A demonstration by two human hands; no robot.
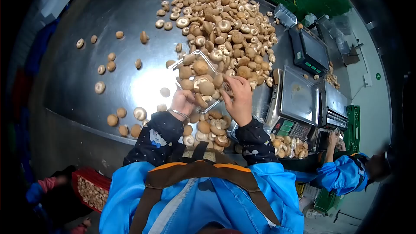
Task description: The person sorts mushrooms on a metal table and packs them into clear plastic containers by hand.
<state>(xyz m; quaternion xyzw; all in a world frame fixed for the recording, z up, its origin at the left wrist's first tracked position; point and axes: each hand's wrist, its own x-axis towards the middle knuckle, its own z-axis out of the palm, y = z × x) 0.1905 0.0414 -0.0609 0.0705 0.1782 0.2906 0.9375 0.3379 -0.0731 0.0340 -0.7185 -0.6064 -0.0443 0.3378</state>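
Note:
A clear plastic tray [213,67] filled with brown-capped mushrooms [200,66] is tilted above the metal table in front of me. My left hand [182,102] grips its near left edge, fingers curled. At the tray's right side, my right hand [238,100] closes thumb and fingers round a mushroom [218,80], partly hidden by the fingertips. Just beyond the tray lies a large heap of loose mushrooms [236,37]. More mushrooms [209,126] are gathered between my forearms, close to my body.
Scattered mushrooms [111,66] dot the left of the metal table [86,99]. To the right stand a weighing scale [298,99] and another scale [308,50]. Packed mushrooms [289,146] sit below the nearer scale. A co-worker [346,171] works at far right; a red crate [92,189] stands lower left.

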